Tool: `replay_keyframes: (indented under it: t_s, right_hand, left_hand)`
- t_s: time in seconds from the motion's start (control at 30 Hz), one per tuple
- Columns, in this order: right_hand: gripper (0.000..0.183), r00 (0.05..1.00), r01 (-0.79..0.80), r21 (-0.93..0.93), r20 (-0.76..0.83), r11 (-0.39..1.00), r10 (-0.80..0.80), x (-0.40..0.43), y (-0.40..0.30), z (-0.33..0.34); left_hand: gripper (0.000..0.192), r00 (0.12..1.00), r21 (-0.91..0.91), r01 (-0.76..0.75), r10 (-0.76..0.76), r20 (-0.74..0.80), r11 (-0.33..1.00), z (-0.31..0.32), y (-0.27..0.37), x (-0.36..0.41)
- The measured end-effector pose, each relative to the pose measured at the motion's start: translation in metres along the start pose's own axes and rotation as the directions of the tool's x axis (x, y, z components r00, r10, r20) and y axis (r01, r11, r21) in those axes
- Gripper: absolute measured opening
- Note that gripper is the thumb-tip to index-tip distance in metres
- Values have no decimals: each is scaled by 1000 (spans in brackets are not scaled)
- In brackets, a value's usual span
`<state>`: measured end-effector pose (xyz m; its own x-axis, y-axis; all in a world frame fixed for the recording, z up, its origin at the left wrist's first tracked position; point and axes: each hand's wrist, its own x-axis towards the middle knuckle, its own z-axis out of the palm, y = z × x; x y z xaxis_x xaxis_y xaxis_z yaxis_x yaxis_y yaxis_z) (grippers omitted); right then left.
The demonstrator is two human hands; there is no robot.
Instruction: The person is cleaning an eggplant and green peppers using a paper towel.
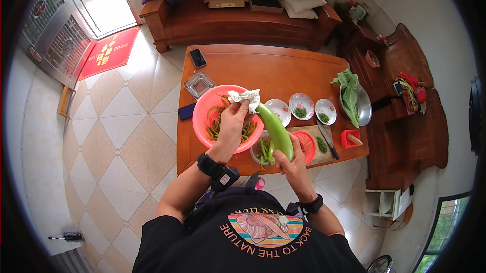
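A long pale-green gourd or eggplant (276, 130) slants over the table's near side, raised above the dishes. My left hand (231, 124) pinches a crumpled white tissue or cloth (248, 98) at its upper stem end. Around its thick lower end, my right hand (295, 163) keeps a grip with fingers and thumb. Below my left hand is a pink plastic colander (199, 127) of long green and reddish peppers (213, 130). Partly hidden under the gourd, a clear bowl (253, 151) contains green peppers (262, 149). A small red basket (309, 147) sits beside my right hand.
On the wooden table (243, 64) are a cutting board (314, 159) with chopped greens, a knife (327, 139), several small plates (291, 103), a steel basin (365, 109) with leafy greens (350, 92), a red box (344, 139), a glass ashtray (198, 84) and a phone (198, 58).
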<state>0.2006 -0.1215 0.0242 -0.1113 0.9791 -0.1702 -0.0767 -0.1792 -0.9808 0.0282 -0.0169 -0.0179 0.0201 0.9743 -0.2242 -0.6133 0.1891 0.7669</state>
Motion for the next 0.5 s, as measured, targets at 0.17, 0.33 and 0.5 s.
replay_keyframes:
  t_s: [0.17, 0.33, 0.5]
  right_hand:
    - [53, 1000, 11, -16, 6, 1000, -10, -5, 3, 3]
    - [50, 999, -32, 58, 2, 998, 32, -2, -4, 1]
    - [52, 1000, -9, -6, 2, 1000, 9, 3, -5, 2]
  left_hand:
    - [22, 999, -82, 22, -24, -23, 996, -4, 4, 7]
    - [24, 999, -137, 41, -44, -21, 990, -6, -8, 6]
    - [22, 995, -119, 74, -81, -54, 990, 2, -8, -7]
